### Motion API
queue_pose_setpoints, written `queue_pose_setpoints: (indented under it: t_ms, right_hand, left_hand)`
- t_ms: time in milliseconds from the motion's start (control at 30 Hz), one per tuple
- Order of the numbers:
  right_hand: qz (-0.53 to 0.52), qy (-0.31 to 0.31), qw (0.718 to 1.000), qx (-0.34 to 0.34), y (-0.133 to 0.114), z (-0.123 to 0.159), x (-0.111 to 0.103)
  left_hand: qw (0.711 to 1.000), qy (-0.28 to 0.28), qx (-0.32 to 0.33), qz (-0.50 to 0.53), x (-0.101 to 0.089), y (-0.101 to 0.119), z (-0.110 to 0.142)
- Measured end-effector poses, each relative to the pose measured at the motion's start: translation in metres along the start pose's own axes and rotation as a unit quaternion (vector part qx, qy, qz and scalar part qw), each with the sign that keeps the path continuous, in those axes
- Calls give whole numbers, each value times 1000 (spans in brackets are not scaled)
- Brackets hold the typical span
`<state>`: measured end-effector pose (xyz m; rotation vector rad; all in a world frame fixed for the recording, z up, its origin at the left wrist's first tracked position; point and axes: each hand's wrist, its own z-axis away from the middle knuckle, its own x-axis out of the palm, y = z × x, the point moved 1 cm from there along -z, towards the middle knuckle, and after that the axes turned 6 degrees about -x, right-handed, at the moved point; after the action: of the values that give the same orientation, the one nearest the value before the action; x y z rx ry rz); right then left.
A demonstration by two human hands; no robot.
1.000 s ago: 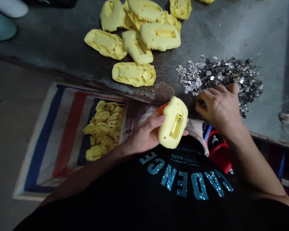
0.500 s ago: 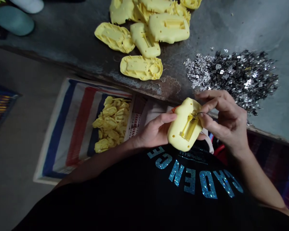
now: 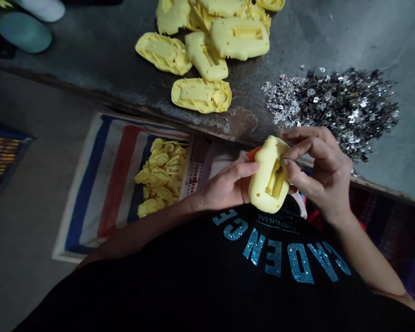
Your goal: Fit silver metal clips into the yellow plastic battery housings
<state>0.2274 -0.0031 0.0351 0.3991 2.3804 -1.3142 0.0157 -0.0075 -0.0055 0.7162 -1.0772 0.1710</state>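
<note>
My left hand [image 3: 230, 183] is closed around the side of a yellow plastic shell [image 3: 262, 186], its thumb on the outer face. A long slot [image 3: 275, 182] in the shell faces up towards me. My right hand [image 3: 318, 168] pinches a small thin dark metal piece [image 3: 286, 159] between thumb and forefinger, at the upper end of that slot. The piece is mostly covered by the fingertips, so I cannot tell its full shape. Just beyond my right hand, a heap of small shiny metal pieces [image 3: 352, 106] lies on the grey table [image 3: 100, 60].
More yellow shells [image 3: 240, 39] are piled at the table's far side, one shell [image 3: 201, 96] near its edge. Below the edge, a striped sack [image 3: 117, 180] surrounds several yellow parts [image 3: 162, 177]. A teal rounded object [image 3: 26, 32] sits at the upper left.
The shell has turned a little, its slot now more upright in view, and shifted slightly right. My right fingers stay pinched at the slot's upper end.
</note>
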Motion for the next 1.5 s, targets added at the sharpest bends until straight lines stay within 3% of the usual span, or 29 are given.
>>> queue_pose_setpoints:
  t_ms: [267, 400, 533, 600, 733, 867, 1233, 1400, 1500]
  right_hand:
    - [141, -23, 987, -75, -8, 5, -1]
    - [171, -34, 979, -107, -13, 9, -7]
    - [160, -23, 984, -77, -8, 9, -18]
    - [106, -34, 993, -38, 0, 4, -21]
    - [-43, -130, 990, 35, 15, -14, -23]
    - [-39, -184, 982, 24, 13, -25, -20]
    - [111, -119, 981, -102, 0, -12, 8]
    - [125, -127, 974, -137, -2, -25, 29]
    - [107, -179, 965, -156, 3, -42, 47]
  left_hand:
    - [998, 53, 18, 29, -4, -6, 4]
    - [999, 38, 24, 15, -5, -3, 4]
    - [999, -13, -31, 2, -4, 1, 4]
    - [999, -20, -44, -1, -4, 2, 6]
    - [998, 40, 0, -38, -1, 1, 9]
    - [990, 102, 44, -89, 2, 1, 17]
    - [960, 188, 101, -178, -6, -1, 41]
    - [939, 258, 157, -165, -27, -8, 46]
    - [927, 298, 178, -142, -47, -14, 56]
